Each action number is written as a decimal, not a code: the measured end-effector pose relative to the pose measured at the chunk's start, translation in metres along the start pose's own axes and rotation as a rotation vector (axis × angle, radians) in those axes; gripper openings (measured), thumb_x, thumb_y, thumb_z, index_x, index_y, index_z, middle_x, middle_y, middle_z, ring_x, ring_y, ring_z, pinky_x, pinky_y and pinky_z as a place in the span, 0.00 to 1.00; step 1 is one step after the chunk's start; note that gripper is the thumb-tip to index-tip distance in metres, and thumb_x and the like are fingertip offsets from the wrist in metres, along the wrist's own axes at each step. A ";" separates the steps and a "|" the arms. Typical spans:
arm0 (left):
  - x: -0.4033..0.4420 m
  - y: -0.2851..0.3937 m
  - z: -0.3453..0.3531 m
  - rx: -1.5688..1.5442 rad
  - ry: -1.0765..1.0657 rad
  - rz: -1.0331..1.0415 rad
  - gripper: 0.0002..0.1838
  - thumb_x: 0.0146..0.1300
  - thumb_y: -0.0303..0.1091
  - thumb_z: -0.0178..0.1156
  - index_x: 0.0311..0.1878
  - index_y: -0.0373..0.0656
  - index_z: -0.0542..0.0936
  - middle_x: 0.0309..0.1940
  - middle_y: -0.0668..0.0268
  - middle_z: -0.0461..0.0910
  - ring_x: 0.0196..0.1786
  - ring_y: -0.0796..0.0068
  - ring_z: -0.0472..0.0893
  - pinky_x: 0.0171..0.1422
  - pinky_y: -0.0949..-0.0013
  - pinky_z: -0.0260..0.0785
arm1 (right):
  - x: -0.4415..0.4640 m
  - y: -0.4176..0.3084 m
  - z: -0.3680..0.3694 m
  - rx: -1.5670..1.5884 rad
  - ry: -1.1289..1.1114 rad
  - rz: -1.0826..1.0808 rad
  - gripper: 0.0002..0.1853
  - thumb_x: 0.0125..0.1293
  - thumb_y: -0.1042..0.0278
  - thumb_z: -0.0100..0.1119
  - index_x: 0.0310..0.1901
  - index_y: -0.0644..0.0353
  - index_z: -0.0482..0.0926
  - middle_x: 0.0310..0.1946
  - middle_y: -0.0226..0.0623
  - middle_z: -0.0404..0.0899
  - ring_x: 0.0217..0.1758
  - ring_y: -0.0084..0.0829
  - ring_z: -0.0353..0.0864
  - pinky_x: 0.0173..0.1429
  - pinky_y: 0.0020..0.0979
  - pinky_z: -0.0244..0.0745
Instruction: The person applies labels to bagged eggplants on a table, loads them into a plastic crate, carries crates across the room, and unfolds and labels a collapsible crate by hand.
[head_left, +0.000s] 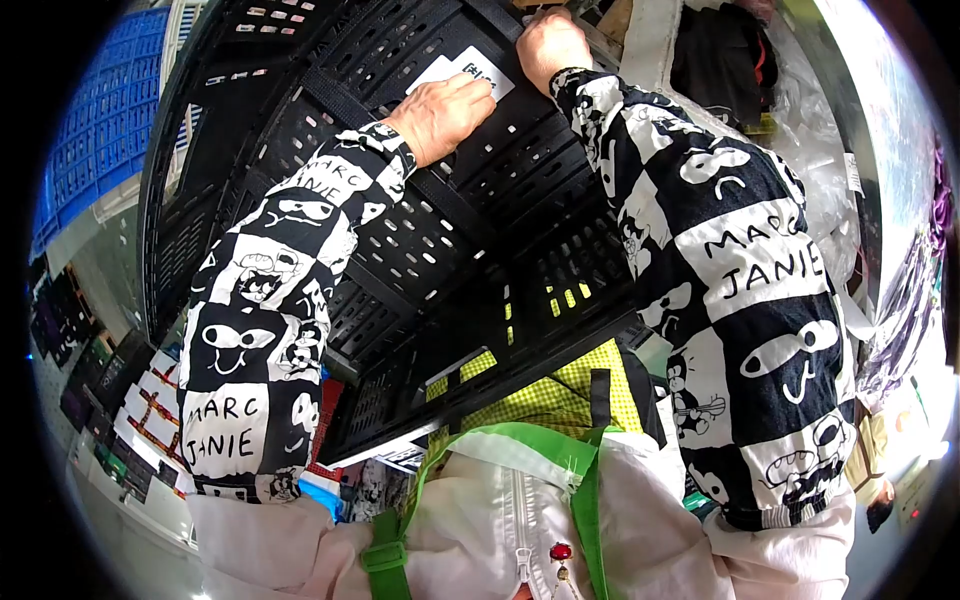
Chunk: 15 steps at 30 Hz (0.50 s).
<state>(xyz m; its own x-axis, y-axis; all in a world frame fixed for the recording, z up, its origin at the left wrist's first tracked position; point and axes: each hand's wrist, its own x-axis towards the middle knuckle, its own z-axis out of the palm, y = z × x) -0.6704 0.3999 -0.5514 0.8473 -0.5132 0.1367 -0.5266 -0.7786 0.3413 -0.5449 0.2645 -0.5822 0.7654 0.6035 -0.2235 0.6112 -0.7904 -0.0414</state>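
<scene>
A large black plastic crate [400,245] with slotted walls stands tilted in front of my chest and fills the middle of the head view. My left hand [440,115] lies on it with fingers curled over a white label [482,72] bearing dark printed characters. What those fingers grip, if anything, is hidden under the hand. Further right and higher up, my right hand [553,48] is closed around the crate's upper edge, its fingertips out of sight. Black-and-white patterned sleeve covers [765,250] reach to both wrists.
Blue plastic crates [105,110] stand at the upper left. Clear plastic wrapping [815,150] and a black bag-like item [722,65] are at the upper right. Another person [880,500] shows at the lower right edge. A yellow checked apron [540,400] hangs below the crate.
</scene>
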 end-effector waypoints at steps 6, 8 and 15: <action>0.000 0.001 0.001 0.020 0.019 -0.040 0.13 0.43 0.20 0.58 0.34 0.41 0.72 0.34 0.63 0.70 0.42 0.64 0.75 0.43 0.66 0.73 | 0.000 0.000 0.001 -0.018 0.055 -0.048 0.12 0.58 0.69 0.52 0.38 0.61 0.85 0.40 0.46 0.81 0.46 0.38 0.81 0.47 0.32 0.79; -0.001 0.003 0.002 -0.010 0.060 -0.061 0.12 0.44 0.19 0.57 0.34 0.40 0.71 0.33 0.62 0.69 0.41 0.61 0.75 0.42 0.65 0.72 | 0.000 0.001 -0.002 -0.050 0.072 -0.076 0.12 0.58 0.69 0.52 0.37 0.61 0.84 0.40 0.46 0.81 0.47 0.39 0.81 0.48 0.33 0.79; 0.003 0.003 0.006 -0.165 0.248 -0.295 0.10 0.53 0.22 0.59 0.38 0.43 0.72 0.35 0.64 0.71 0.38 0.61 0.78 0.42 0.63 0.73 | 0.003 0.003 0.002 0.024 0.086 -0.052 0.12 0.58 0.69 0.52 0.38 0.62 0.84 0.40 0.47 0.80 0.48 0.40 0.80 0.48 0.33 0.79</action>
<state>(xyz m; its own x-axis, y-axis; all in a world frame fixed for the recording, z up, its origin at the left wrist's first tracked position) -0.6701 0.3937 -0.5554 0.9617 -0.1585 0.2235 -0.2576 -0.8009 0.5406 -0.5412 0.2636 -0.5849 0.7476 0.6501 -0.1357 0.6467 -0.7592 -0.0742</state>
